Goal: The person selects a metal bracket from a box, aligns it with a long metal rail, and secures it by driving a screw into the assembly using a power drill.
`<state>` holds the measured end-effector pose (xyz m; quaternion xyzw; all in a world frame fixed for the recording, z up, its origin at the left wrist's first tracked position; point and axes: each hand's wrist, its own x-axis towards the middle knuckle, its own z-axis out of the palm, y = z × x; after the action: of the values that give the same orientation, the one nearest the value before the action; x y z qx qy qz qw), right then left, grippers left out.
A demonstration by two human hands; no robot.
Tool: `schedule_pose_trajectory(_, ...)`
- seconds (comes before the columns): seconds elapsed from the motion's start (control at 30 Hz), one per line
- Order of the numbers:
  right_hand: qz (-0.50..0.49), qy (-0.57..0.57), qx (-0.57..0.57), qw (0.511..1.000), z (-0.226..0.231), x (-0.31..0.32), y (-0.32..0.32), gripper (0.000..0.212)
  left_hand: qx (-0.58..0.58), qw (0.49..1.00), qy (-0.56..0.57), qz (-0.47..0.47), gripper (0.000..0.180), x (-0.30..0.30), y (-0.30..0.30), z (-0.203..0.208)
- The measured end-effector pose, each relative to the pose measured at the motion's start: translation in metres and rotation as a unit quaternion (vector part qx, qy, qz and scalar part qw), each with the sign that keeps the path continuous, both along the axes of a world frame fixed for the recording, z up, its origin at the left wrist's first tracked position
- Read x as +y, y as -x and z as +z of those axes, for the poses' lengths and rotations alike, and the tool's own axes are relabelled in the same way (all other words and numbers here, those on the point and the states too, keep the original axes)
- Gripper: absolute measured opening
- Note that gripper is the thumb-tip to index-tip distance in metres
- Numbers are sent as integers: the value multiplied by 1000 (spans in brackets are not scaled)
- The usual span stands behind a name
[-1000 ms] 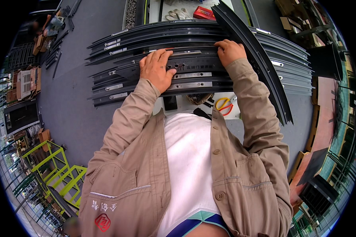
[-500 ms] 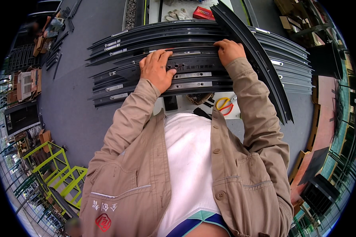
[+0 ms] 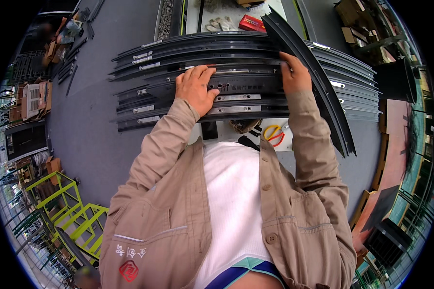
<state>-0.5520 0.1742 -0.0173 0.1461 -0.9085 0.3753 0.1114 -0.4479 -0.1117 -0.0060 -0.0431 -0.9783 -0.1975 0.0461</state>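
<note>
Several long, dark metal profiles [image 3: 147,89] lie side by side across the white table, bearing silver metal strips [image 3: 236,97]. My left hand [image 3: 196,89] is closed over one wide profile left of the middle, its fingers over the far edge and its thumb at the near side. That profile has a row of small holes beside the thumb. At the right, my right hand [image 3: 296,74] has its thumb and index finger apart, near the profiles' right part. Just beyond it, another dark profile [image 3: 318,77] lies slantwise across the others.
A red box [image 3: 251,23] and pale gloves [image 3: 220,24] lie on the table's far part. Yellow-and-red-handled scissors [image 3: 275,135] are at its near edge. A yellow-green metal frame [image 3: 62,202] stands on the floor at the left; a black bin [image 3: 395,79] is at the right.
My right hand has shifted right along the profiles, and its thumb and index finger have spread apart. My left hand stays on the same profile. The whole view has shifted slightly.
</note>
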Motion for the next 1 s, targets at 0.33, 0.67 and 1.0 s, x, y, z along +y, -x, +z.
schedule_pose_trajectory(0.33, -180, 302, -280, 893, -20, 25, -61, 40, -35, 998, 46, -39, 58, -12, 12, 14)
schedule_pose_trajectory(0.67, -96, 380, -419, 819, -9, 2, -70, 60, -124, 988, -7, -95, 56, -17, 32, 29)
schedule_pose_trajectory(1.0, -86, 442, -360, 818, 11, 3, -67, 59, -109, 979, -130, -114, 55, -28, 43, 36)
